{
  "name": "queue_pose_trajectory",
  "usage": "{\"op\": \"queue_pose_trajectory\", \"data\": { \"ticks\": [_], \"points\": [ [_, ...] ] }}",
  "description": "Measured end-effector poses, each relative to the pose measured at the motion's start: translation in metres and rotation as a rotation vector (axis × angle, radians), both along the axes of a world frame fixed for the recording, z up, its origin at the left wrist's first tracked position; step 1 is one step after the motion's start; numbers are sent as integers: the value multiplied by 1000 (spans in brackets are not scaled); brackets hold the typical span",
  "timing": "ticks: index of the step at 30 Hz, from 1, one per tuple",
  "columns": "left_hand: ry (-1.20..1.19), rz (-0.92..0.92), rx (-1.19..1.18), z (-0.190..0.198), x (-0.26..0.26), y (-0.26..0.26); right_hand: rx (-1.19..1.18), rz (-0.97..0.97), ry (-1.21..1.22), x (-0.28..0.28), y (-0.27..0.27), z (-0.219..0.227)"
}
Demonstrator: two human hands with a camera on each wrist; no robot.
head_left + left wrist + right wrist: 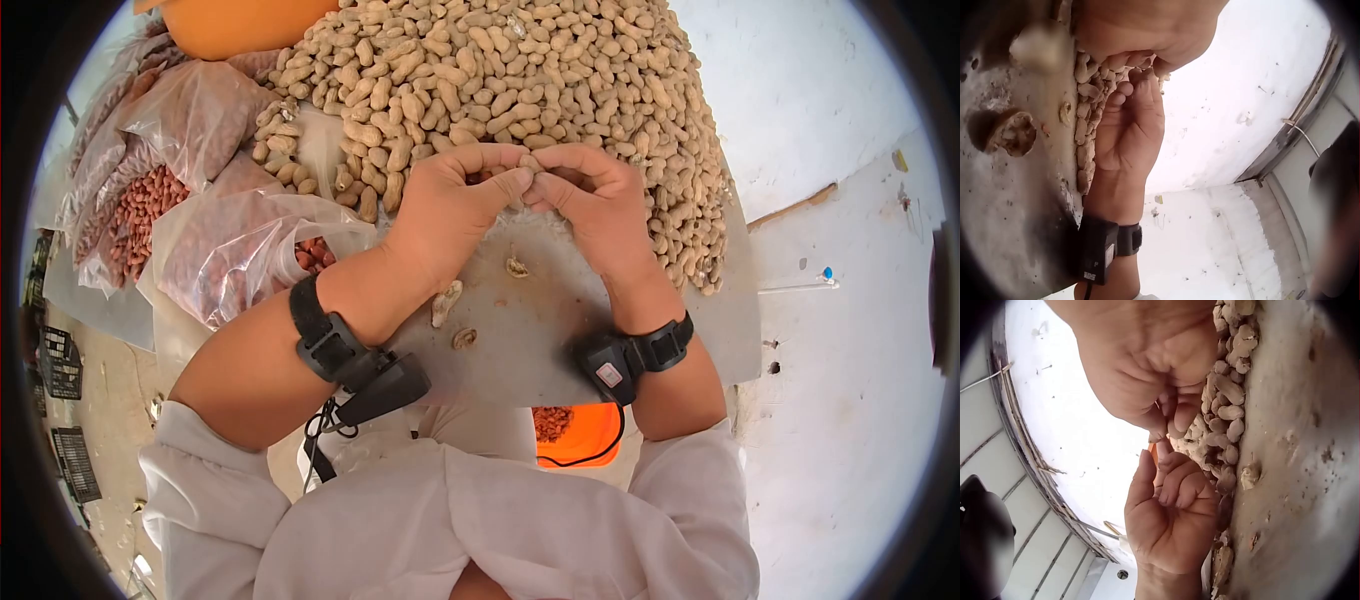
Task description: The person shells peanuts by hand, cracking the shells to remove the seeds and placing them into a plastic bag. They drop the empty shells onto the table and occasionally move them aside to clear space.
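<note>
At the near edge of a large heap of unshelled peanuts (520,75), my two hands meet fingertip to fingertip. Thumb and forefinger of the left hand (440,205) pinch one side of a peanut (530,162); those of the right hand (605,205) pinch the other. Most of this peanut is hidden by the fingers, also in both wrist views. In the right wrist view, the left hand's (1172,512) other fingers curl in toward its palm. Broken shell pieces (446,303) lie on the grey tabletop (510,365) between my forearms.
Clear plastic bags (235,250) of red peanut kernels (148,215) stand to the left. An orange bowl (240,25) is behind them at the back left. Below the table's front edge, an orange container (590,435) holds reddish bits. Black crates (75,465) are at the far left.
</note>
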State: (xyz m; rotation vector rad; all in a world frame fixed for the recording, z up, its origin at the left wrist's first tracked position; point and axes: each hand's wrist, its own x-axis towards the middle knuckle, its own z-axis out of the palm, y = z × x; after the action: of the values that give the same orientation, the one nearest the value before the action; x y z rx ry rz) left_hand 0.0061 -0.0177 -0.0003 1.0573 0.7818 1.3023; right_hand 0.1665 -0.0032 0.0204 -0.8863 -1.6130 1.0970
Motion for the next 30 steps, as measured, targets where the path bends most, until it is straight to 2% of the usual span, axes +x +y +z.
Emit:
{"op": "queue_pose_trajectory", "data": {
  "ticks": [5, 8, 14, 17, 23, 30],
  "points": [
    [282, 48, 290, -2, -5, 4, 15, -48, -16, -3, -6, 1],
    [372, 77, 269, 0, -6, 2, 0, -67, -50, -8, -14, 5],
    [359, 78, 316, -5, -6, 1, 5, -116, -100, -13, -19, 3],
    [352, 138, 336, -3, -5, 0, -21, -129, -120, -14, -21, 5],
    [287, 122, 338, -1, -3, 1, -166, 22, 221, -9, -12, -5],
    [248, 124, 324, -1, -2, 1, -272, 135, 510, -10, -9, -15]
  ]
}}
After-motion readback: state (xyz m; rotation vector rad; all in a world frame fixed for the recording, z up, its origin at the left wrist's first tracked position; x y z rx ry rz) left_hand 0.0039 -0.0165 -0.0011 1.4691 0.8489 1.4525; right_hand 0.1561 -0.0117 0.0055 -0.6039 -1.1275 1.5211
